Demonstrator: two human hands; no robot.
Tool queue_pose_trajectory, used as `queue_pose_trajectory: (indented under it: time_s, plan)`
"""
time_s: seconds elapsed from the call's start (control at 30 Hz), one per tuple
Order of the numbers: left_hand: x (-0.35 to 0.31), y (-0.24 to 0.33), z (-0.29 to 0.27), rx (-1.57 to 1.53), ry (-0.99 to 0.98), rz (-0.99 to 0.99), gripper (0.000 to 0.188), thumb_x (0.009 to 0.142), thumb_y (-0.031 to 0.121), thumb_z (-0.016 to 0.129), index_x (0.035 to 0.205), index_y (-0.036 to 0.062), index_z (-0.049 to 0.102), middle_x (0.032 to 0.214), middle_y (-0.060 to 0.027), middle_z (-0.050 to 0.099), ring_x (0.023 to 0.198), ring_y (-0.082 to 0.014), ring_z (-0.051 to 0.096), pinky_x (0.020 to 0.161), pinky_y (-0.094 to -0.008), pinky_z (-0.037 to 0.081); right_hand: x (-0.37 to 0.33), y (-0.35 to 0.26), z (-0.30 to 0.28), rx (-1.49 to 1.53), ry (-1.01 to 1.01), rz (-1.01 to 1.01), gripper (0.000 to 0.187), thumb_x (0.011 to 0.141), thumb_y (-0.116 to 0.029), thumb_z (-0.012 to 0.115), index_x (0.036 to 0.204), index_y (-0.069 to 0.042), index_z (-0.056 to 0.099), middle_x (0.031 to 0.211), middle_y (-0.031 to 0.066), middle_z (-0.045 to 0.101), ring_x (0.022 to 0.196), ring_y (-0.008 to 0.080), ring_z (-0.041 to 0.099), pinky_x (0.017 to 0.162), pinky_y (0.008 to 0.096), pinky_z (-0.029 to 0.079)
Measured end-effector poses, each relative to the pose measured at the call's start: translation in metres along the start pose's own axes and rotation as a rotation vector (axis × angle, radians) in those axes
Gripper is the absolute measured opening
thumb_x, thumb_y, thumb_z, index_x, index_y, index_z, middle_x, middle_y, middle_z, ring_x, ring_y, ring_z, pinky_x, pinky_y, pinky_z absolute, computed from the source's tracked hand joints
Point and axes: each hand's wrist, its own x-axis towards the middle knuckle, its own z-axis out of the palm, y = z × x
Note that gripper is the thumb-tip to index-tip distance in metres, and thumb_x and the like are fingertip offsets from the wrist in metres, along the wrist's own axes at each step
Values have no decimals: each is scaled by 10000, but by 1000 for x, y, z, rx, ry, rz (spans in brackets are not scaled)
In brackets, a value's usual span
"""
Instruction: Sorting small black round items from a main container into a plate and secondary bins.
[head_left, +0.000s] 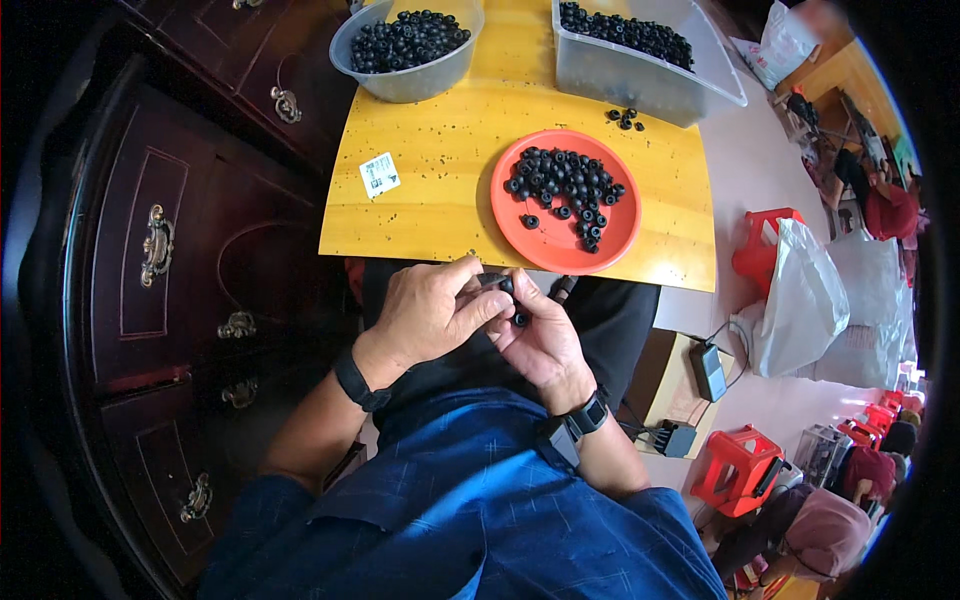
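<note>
Over my lap, just off the table's front edge, both hands meet fingertip to fingertip. My left hand (425, 315) is closed, with a slim dark thing (490, 279) showing between its thumb and forefinger; its kind I cannot make out. A small black rubber part (507, 285) is pinched by my right hand (548, 345). Another black part (520, 319), with a hole in it, lies against the right fingers. Beyond the hands, an orange-red plate (515, 228) bears a heap of similar black parts (562, 180), some showing round holes.
The yellow table (430, 215) carries a round clear bowl (415, 85) and a rectangular clear bin (640, 90), both filled with black parts. Loose parts (626, 122) and a white label (380, 175) lie there. Dark cabinets (160, 250) stand left; red stools (738, 470) and people are right.
</note>
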Motion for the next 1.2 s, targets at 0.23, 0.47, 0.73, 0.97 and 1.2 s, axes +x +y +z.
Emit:
queue_pose_trajectory:
  time_s: [0.23,0.47,0.73,0.97,1.2]
  plan:
    - [0,-3,8,125,81,97,403,902,436,695,810,52,611,637,-81,641,568,-275,655,528,-368,486,-2,-2,6,-45,-61,-4,154,988,-206,619,1099,-101,602,1007,-3,630,801,86,582,673,242,498]
    - [5,1,8,200,126,113,424,884,459,701,786,60,599,626,-84,630,584,-302,652,530,-390,487,-2,-3,11,-73,5,-20,153,986,-222,624,1098,-118,609,999,-16,631,816,82,585,677,239,494]
    - [6,-4,13,230,105,99,376,897,403,693,786,55,603,628,-99,626,595,-317,648,539,-409,488,1,0,3,-57,60,-39,103,981,-218,633,1034,-130,624,918,-43,616,791,72,570,678,232,488]
    - [7,-4,17,184,60,38,386,923,383,669,763,40,592,624,-118,617,585,-337,628,537,-419,471,3,-1,3,-10,88,-42,56,976,-176,638,1004,-128,628,901,-51,608,779,67,570,696,226,498]
    - [4,-7,23,196,3,-70,410,939,379,656,725,34,593,636,-128,632,577,-332,632,535,-407,469,6,-3,10,58,114,-36,67,985,-186,626,1013,-125,627,908,-31,616,775,82,582,704,232,512]
